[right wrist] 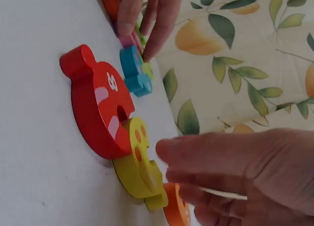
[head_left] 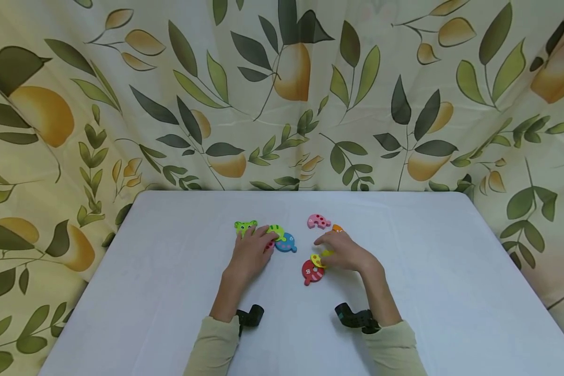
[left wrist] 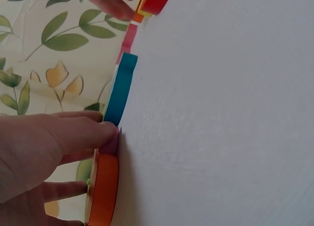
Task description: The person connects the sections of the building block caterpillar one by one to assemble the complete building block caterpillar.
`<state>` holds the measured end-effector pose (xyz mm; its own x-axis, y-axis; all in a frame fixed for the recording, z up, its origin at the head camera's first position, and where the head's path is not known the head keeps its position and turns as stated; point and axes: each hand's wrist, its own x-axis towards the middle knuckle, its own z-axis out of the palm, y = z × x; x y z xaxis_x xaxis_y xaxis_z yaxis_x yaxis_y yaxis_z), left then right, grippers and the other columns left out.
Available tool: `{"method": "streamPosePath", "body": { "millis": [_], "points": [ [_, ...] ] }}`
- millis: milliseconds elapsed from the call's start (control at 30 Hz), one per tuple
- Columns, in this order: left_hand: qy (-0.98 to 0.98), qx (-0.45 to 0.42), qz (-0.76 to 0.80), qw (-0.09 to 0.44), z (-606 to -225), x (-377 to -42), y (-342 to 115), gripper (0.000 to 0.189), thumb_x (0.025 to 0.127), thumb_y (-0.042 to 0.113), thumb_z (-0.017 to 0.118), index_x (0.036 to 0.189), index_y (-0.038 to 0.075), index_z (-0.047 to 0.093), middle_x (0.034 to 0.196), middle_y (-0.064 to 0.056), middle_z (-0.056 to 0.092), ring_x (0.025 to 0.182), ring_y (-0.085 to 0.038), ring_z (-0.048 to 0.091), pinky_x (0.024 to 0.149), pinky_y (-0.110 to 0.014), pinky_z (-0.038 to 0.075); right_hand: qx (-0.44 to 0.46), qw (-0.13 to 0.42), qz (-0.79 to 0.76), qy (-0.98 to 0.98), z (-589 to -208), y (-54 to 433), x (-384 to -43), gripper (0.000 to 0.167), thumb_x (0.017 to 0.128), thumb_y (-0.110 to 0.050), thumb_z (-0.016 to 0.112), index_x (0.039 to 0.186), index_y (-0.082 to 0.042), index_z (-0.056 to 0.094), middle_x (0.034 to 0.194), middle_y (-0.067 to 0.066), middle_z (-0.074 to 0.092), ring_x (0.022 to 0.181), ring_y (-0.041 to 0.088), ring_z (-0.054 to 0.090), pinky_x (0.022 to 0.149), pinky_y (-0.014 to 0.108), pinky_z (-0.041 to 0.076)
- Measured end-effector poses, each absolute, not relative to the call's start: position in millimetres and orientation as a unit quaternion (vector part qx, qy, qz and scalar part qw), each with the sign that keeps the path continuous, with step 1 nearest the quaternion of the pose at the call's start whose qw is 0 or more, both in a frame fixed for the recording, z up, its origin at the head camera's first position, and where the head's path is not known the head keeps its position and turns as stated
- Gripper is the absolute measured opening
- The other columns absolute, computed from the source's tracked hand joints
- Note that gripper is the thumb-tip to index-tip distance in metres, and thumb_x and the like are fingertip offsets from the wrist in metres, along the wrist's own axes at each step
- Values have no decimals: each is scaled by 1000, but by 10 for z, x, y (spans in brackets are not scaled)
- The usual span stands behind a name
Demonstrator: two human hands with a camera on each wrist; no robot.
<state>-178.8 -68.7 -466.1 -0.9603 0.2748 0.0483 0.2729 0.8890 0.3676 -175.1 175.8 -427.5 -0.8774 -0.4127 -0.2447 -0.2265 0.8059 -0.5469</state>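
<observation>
My left hand (head_left: 250, 255) rests over a joined row of colourful flat pieces at the left. A green piece with eyes (head_left: 244, 226), a green striped piece (head_left: 276, 230) and a blue piece (head_left: 288, 243) show around it. In the left wrist view, its thumb touches a pink piece (left wrist: 111, 143) beside a thick orange piece (left wrist: 105, 187); its fingers look fairly straight. My right hand (head_left: 347, 251) hovers beside a yellow spotted piece (right wrist: 135, 167), which meets a red piece (right wrist: 100, 113) marked 8. Its fingertips appear apart from them, partly hiding another orange piece (right wrist: 176, 204).
A separate pink piece with red spots (head_left: 318, 221) lies farther back, near the right hand. The white table (head_left: 145, 292) extends around the pieces. Behind it hangs a leaf-and-fruit patterned curtain (head_left: 282, 130). Dark wrist cameras (head_left: 251, 316) sit by the sleeves.
</observation>
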Motion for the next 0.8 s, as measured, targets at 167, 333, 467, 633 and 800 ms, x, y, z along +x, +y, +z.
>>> {"method": "streamPosePath", "body": {
  "millis": [167, 333, 467, 633, 800],
  "points": [
    [971, 131, 198, -5, -4657, -1752, -623, 34, 93, 20, 64, 127, 20, 63, 143, -7, 52, 136, -31, 45, 110, -53, 40, -157, 186, -229, 942, -4277, 1784, -1730, 33, 80, -10, 76, 112, -4, 70, 118, 16, 65, 114, 32, 51, 98, 51, 47],
    [970, 123, 209, -15, -4636, -1713, -530, 35, 91, 19, 66, 127, 16, 64, 133, -7, 56, 124, -25, 50, 97, -39, 53, -149, 197, -235, 940, -4286, 1785, -1730, 31, 78, -10, 77, 109, -9, 72, 115, 14, 61, 112, 29, 48, 90, 45, 51],
    [972, 125, 197, -16, -4625, -1709, -502, 38, 91, 21, 67, 129, 18, 63, 128, -6, 56, 117, -23, 50, 92, -36, 54, -156, 197, -239, 938, -4287, 1773, -1732, 32, 76, -10, 79, 107, -10, 73, 114, 16, 58, 113, 30, 46, 86, 43, 53],
    [976, 139, 170, -4, -4610, -1713, -499, 38, 92, 25, 66, 130, 22, 63, 129, -9, 55, 117, -25, 49, 92, -40, 52, -162, 196, -255, 933, -4290, 1754, -1728, 30, 78, -8, 77, 108, -9, 73, 118, 16, 58, 119, 33, 45, 92, 48, 52],
    [977, 137, 161, 9, -4605, -1696, -484, 40, 92, 28, 65, 132, 25, 61, 131, -10, 53, 120, -26, 48, 93, -43, 52, -174, 180, -267, 931, -4337, 1705, -1734, 28, 81, -2, 72, 108, -9, 73, 115, 14, 60, 115, 29, 49, 91, 45, 53]
  ]
}}
